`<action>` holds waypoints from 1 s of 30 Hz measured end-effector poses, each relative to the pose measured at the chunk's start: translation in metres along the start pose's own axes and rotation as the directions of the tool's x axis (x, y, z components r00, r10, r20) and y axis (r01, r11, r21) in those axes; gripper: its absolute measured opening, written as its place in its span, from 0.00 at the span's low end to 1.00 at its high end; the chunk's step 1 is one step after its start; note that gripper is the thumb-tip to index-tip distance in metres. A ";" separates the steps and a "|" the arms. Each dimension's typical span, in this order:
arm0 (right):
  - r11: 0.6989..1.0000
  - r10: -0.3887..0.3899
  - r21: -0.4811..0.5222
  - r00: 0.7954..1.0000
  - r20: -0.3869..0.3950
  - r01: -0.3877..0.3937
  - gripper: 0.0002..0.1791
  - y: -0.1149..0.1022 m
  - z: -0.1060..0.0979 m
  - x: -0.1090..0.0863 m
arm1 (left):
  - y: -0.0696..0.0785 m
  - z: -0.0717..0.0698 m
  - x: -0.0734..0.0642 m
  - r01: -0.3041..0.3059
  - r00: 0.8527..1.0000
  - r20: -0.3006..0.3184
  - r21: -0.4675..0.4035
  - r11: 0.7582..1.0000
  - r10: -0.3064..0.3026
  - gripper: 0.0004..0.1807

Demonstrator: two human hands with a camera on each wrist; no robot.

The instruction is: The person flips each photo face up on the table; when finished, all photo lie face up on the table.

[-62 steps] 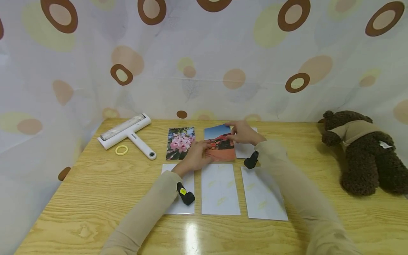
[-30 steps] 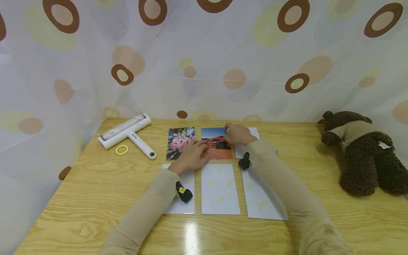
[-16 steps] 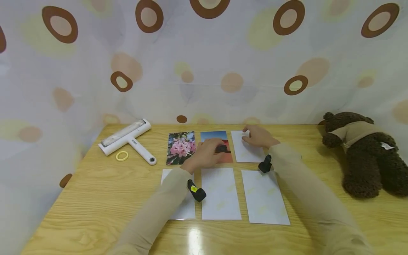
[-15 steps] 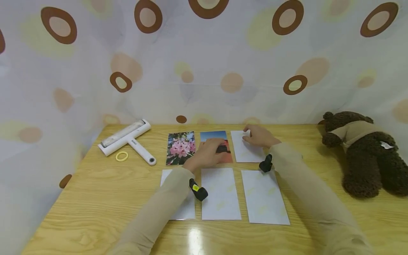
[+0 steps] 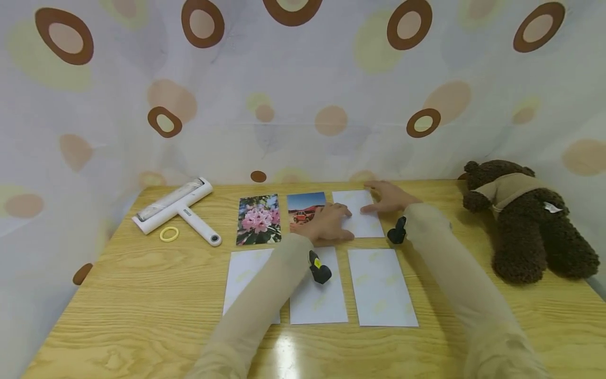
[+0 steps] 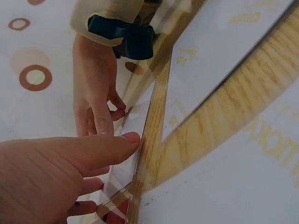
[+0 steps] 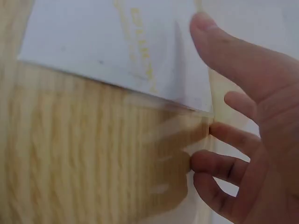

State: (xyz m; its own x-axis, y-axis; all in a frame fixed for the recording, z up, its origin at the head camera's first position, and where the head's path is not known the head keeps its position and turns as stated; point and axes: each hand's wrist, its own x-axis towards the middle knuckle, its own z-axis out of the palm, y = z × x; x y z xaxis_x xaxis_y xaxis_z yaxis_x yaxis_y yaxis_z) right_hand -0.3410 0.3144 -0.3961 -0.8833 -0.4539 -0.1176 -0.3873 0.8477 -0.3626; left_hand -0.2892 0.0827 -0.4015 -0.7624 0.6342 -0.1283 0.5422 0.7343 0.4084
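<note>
A white photo card (image 5: pixel 357 213) with faint yellow print lies flat at the right end of the back row. My left hand (image 5: pixel 326 223) is at its left edge, fingers spread, partly covering the photo of a red off-road car (image 5: pixel 303 205). My right hand (image 5: pixel 390 197) is at the card's right side, thumb and fingers apart near its edge. In the right wrist view the thumb (image 7: pixel 210 39) extends beside the white card (image 7: pixel 117 42), with the other fingers loosely bent at the table edge. The pink flower photo (image 5: pixel 259 218) lies picture up at the row's left.
Three white cards form a front row: left (image 5: pixel 246 268), middle (image 5: pixel 319 305) and right (image 5: pixel 382 287). A white squeegee-like tool (image 5: pixel 177 205) and a yellow ring (image 5: pixel 169 234) lie left. A brown teddy bear (image 5: pixel 521 231) lies right. A patterned curtain (image 5: pixel 303 89) hangs behind the table.
The car photo, tilted in both hands at first, came down flat beside the flower photo. Both hands then moved right to the white back-row card. The head view shifted slightly.
</note>
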 end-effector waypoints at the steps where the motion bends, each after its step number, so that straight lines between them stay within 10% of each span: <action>1: 1.000 -0.018 0.001 1.000 0.010 0.018 0.49 0.000 -0.001 0.001 | 0.000 0.001 0.001 0.005 1.000 0.005 0.011 1.000 -0.005 0.30; 11: 0.998 0.060 0.018 0.996 0.061 -0.061 0.51 -0.007 -0.011 0.006 | 0.008 0.004 0.009 0.069 0.997 -0.040 0.004 0.998 -0.069 0.41; 15: 0.993 0.114 0.025 0.993 0.021 -0.114 0.49 -0.010 -0.012 0.008 | 0.007 0.006 0.009 0.113 0.985 -0.114 -0.126 0.986 -0.127 0.56; 19: 0.988 0.128 0.092 0.990 -0.050 -0.124 0.47 -0.008 -0.008 0.006 | 0.003 0.008 0.009 0.061 0.962 -0.233 -0.317 0.946 -0.141 0.51; 22: 0.973 0.135 0.197 0.988 -0.079 -0.118 0.48 -0.008 -0.006 0.000 | 0.002 0.007 0.008 -0.021 0.946 -0.286 -0.528 0.849 -0.155 0.42; 26: 0.954 0.129 0.284 0.986 -0.103 -0.095 0.49 -0.012 -0.009 -0.010 | 0.002 0.002 0.003 -0.106 0.947 -0.277 -0.746 0.657 -0.161 0.33; 30: 0.983 0.033 0.184 0.989 -0.144 -0.006 0.55 -0.024 -0.015 -0.011 | 0.000 0.001 -0.001 -0.152 0.959 -0.256 -0.832 0.534 -0.126 0.27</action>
State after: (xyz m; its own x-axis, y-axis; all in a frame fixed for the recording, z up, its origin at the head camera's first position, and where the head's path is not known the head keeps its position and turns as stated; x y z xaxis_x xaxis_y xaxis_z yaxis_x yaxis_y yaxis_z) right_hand -0.3253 0.3028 -0.3724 -0.9243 -0.3817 0.0052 -0.3272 0.7852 -0.5257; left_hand -0.2882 0.0826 -0.4018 -0.8893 0.4538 0.0567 0.1114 0.0947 0.9892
